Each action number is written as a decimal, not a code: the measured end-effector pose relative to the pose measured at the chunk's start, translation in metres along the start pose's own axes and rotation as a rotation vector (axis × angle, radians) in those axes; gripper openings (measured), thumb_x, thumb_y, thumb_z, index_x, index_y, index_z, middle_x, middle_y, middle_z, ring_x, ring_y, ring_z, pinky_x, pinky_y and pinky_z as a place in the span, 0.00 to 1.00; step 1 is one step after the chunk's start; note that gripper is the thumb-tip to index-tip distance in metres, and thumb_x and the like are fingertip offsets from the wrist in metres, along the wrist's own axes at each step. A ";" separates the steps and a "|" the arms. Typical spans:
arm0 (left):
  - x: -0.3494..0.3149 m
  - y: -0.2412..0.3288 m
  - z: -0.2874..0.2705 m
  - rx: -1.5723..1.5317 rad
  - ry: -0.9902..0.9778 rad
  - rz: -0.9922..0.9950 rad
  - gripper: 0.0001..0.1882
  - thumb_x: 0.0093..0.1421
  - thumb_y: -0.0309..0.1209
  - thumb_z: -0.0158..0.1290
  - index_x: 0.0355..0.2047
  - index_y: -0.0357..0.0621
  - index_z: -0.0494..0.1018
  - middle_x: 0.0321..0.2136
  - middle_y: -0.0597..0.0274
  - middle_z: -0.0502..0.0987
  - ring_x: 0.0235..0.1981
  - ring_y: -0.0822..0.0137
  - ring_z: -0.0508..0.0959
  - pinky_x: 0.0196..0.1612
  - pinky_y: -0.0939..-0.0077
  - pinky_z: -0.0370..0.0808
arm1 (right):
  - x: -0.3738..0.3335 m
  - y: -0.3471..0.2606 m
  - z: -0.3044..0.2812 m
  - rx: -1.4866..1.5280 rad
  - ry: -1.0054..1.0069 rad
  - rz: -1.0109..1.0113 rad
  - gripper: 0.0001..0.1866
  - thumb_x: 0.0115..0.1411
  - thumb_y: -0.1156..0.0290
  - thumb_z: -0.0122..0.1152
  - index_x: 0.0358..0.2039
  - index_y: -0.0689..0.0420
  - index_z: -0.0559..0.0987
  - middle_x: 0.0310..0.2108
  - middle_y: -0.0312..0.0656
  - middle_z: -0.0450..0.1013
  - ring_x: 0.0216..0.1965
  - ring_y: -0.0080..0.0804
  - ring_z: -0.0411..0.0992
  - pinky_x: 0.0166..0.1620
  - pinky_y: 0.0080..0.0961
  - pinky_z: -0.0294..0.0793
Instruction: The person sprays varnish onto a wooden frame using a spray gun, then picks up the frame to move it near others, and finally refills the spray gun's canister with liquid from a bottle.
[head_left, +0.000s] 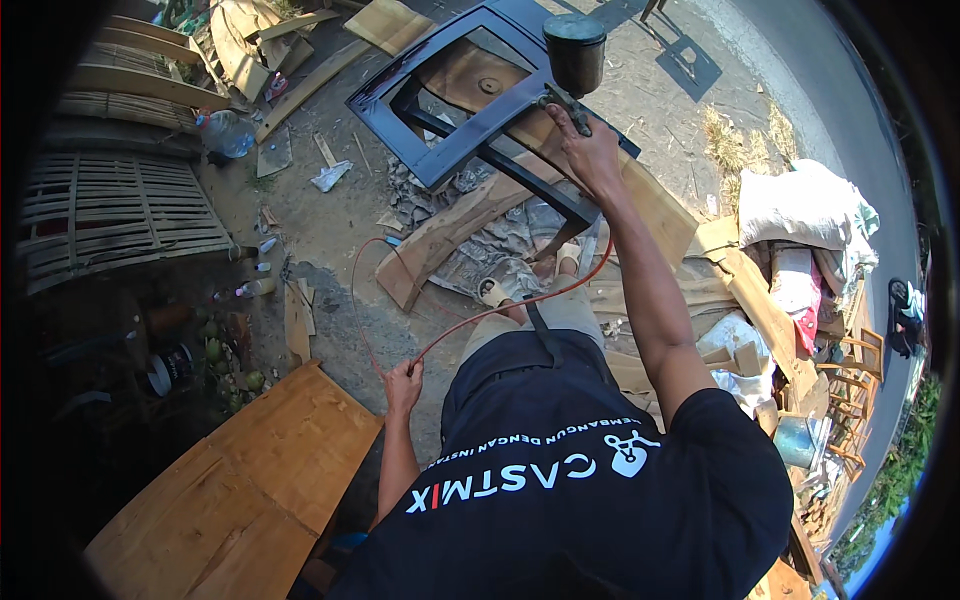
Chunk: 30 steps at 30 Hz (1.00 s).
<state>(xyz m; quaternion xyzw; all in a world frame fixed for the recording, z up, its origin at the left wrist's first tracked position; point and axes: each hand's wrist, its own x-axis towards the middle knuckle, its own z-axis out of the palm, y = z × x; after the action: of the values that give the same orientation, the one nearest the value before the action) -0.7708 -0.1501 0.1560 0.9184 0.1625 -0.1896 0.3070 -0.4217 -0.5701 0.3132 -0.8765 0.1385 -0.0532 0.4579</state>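
While my right fingers (563, 122) curled around a spray gun (570, 110), its dark cup (576, 65) just beyond them, my left fingers (409, 372) gripped the orange hose (575, 287). Left of the right fingers stretched the dark frame (462, 150). Nearer me than those, white and red lettering (500, 483) crossed my black shirt (655, 520); between both hands' fingers lay a wooden plank (460, 232).
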 end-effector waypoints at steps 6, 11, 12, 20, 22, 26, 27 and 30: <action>0.010 0.014 0.002 -0.028 -0.020 0.054 0.20 0.65 0.43 0.57 0.28 0.34 0.77 0.20 0.41 0.75 0.23 0.44 0.78 0.29 0.54 0.71 | 0.036 0.012 -0.032 -0.169 0.173 0.082 0.43 0.61 0.28 0.56 0.33 0.65 0.83 0.22 0.55 0.77 0.29 0.49 0.77 0.39 0.41 0.74; 0.020 0.024 0.001 -0.015 -0.035 0.068 0.20 0.65 0.42 0.57 0.28 0.34 0.77 0.19 0.42 0.75 0.21 0.46 0.77 0.29 0.55 0.71 | 0.027 0.022 -0.046 -0.141 0.168 0.099 0.40 0.62 0.30 0.58 0.33 0.64 0.84 0.24 0.51 0.78 0.28 0.44 0.77 0.39 0.39 0.74; 0.021 0.029 -0.001 -0.011 -0.043 0.074 0.20 0.65 0.42 0.57 0.28 0.34 0.77 0.19 0.43 0.75 0.21 0.46 0.77 0.29 0.55 0.71 | 0.021 0.030 -0.048 -0.066 0.124 0.116 0.39 0.62 0.31 0.59 0.32 0.63 0.84 0.24 0.48 0.78 0.28 0.41 0.76 0.38 0.37 0.74; 0.029 0.042 -0.010 0.059 -0.046 0.064 0.21 0.65 0.42 0.58 0.27 0.33 0.76 0.18 0.43 0.74 0.19 0.49 0.75 0.27 0.57 0.69 | -0.039 0.047 -0.042 0.230 -0.163 0.255 0.35 0.63 0.33 0.61 0.34 0.59 0.83 0.22 0.34 0.73 0.27 0.23 0.70 0.35 0.28 0.70; 0.028 0.046 -0.008 0.086 -0.026 0.058 0.21 0.65 0.42 0.58 0.26 0.33 0.75 0.18 0.43 0.73 0.18 0.50 0.74 0.27 0.57 0.69 | -0.027 0.058 -0.046 0.254 -0.138 0.234 0.35 0.63 0.33 0.61 0.34 0.59 0.83 0.22 0.34 0.72 0.27 0.23 0.70 0.35 0.28 0.70; 0.021 0.072 0.005 0.090 0.013 0.063 0.22 0.66 0.42 0.58 0.25 0.33 0.74 0.17 0.43 0.71 0.17 0.53 0.71 0.26 0.58 0.68 | 0.014 0.079 -0.068 0.247 0.028 0.189 0.35 0.62 0.33 0.60 0.33 0.59 0.83 0.20 0.37 0.73 0.26 0.26 0.71 0.35 0.30 0.71; 0.020 0.080 0.008 0.102 0.008 0.062 0.22 0.66 0.42 0.58 0.25 0.33 0.74 0.17 0.44 0.71 0.17 0.54 0.71 0.26 0.58 0.68 | 0.029 0.087 -0.077 0.243 0.064 0.182 0.36 0.62 0.32 0.61 0.32 0.60 0.83 0.20 0.39 0.73 0.25 0.28 0.72 0.35 0.32 0.72; 0.013 0.104 0.024 0.111 0.000 0.041 0.22 0.66 0.43 0.58 0.26 0.33 0.74 0.16 0.45 0.70 0.17 0.57 0.70 0.26 0.59 0.68 | 0.066 0.100 -0.105 0.190 0.101 0.232 0.38 0.60 0.29 0.60 0.27 0.60 0.82 0.20 0.36 0.72 0.26 0.26 0.71 0.35 0.29 0.71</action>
<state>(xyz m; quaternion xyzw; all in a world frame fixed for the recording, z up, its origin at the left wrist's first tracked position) -0.7224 -0.2417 0.1847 0.9371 0.1328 -0.1920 0.2595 -0.4015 -0.7269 0.2895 -0.8038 0.2560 -0.0567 0.5341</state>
